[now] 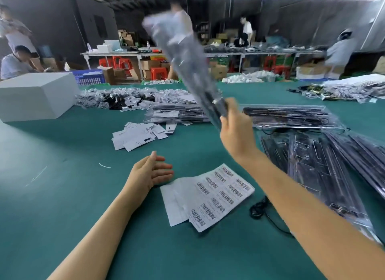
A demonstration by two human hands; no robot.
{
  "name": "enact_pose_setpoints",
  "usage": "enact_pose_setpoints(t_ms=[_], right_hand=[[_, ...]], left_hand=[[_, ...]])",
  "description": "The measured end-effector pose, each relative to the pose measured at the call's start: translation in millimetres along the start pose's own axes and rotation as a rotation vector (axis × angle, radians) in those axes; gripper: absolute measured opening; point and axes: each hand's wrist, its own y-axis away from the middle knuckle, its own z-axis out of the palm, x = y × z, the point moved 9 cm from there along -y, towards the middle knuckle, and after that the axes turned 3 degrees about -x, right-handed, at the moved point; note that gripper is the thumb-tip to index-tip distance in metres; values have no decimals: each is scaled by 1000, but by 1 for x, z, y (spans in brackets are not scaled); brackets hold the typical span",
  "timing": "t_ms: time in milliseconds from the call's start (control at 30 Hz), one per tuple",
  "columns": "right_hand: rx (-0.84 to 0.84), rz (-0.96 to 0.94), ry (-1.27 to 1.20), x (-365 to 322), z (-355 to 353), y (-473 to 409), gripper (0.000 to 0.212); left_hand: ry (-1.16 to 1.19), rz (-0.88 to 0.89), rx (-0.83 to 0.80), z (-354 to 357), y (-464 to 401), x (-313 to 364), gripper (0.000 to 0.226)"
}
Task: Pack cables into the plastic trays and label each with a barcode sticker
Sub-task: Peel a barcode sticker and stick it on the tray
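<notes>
1. While the left hand (151, 171) lies on the green table (62, 196) with fingers straight and holding nothing, a sheet of barcode stickers (210, 196) lies flat just right of it, between the two forearms.
2. A coiled black cable (259, 210) lies loose beneath the right forearm.
3. The right hand (237, 133) grips the lower end of a long clear plastic tray (183, 56), lifted off the table and tilted up to the left, blurred.
4. More trays (325, 160) are piled right of that hand; another stack (177, 113) lies just left of it.
5. Small white cards (139, 137) are scattered beyond the left hand.
6. A white box (35, 96) stands far left of both hands.
</notes>
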Motion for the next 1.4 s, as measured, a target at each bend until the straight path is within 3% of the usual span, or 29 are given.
enact_pose_setpoints(t_ms=[233,400,533,633,733,900,967,1033,1133,1267,1400], right_hand=[[-208,-147,438,2,63,63,49],[-586,-61,506,32,96,88,48],[-546,65,318,42,85,81,37],[-687,124,252,52,90,86,30],[-831,102,262,51,98,92,44],[-886,132,222,52,93,94,53],[-831,200,151,52,85,92,49],[-646,232,156,52,67,80,34],[-468,267,315,58,40,65,15],[-725,367,462,78,44,76,36],[-941,433,490,88,53,93,53]], left_hand=[[438,-93,16,-11,0,1,74],[549,-91,91,-26,0,1,72],[248,-7,91,-33,-4,6,23],[179,2,97,-33,-2,6,17],[45,49,155,-39,-1,9,20],[-747,182,368,-50,9,29,37],[-979,272,400,-43,16,41,37],[-1199,323,398,-34,17,46,36],[-1442,196,394,-33,11,36,35],[-1422,141,330,-29,11,31,39],[-1558,115,303,-25,15,28,41]])
